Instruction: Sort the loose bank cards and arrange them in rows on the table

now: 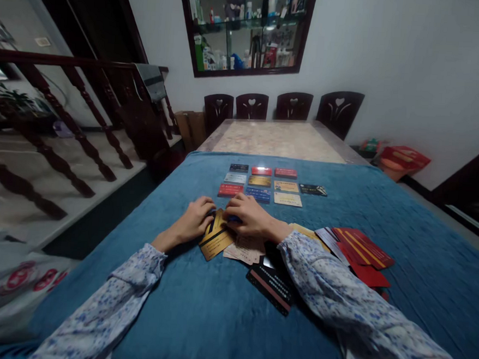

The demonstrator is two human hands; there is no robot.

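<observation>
Both my hands rest on a blue cloth (197,313) over a loose heap of cards. My left hand (193,220) is curled with its fingers on a gold card (215,239) with dark stripes. My right hand (249,216) is curled beside it, fingers pressing on a small blue card (233,219) that is mostly hidden. Under my right wrist lie a pale pink card (245,251) and black cards (271,284). Red cards (363,251) fan out to the right. Beyond my hands, several cards (270,184) lie face up in neat rows.
The cloth covers the near part of a long marble-topped table (277,138). Dark wooden chairs (294,105) line its far end under a glass wall cabinet (246,27). A stair railing (63,118) runs along the left. Red bags (403,158) sit by the right wall.
</observation>
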